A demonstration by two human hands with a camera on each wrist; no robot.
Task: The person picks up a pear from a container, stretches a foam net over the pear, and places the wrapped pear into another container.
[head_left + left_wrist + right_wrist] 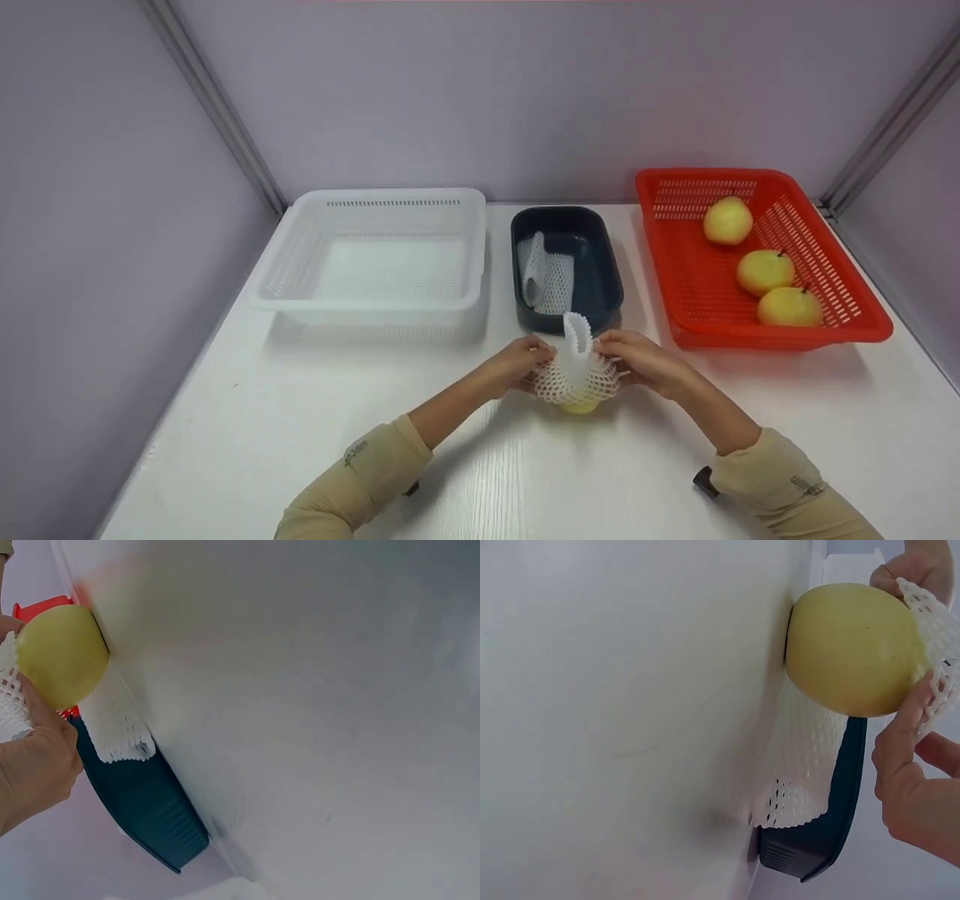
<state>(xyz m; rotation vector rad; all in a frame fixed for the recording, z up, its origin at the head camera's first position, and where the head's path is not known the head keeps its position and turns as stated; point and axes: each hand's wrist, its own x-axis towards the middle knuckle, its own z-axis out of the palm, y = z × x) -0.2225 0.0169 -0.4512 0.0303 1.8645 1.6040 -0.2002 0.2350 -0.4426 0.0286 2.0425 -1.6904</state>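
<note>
A yellow pear [855, 649] sits on the white table, its top covered by a white foam net [576, 379]. Only a strip of the pear's lower front shows below the mesh in the head view. My left hand [517, 366] pinches the net's edge on the left side of the fruit. On the opposite side my right hand [641, 364] grips the edge with thumb and fingers, a fingertip against the pear. Both wrist views show white foam mesh [116, 720] behind the pear, in front of the dark box.
Behind the hands stands a dark blue box [607, 262] holding foam nets [553, 281]. A white basket [371, 304] is at the back left. The red basket [705, 292] at the back right contains three pears [765, 271]. Grey-white panels [510, 97] enclose the table.
</note>
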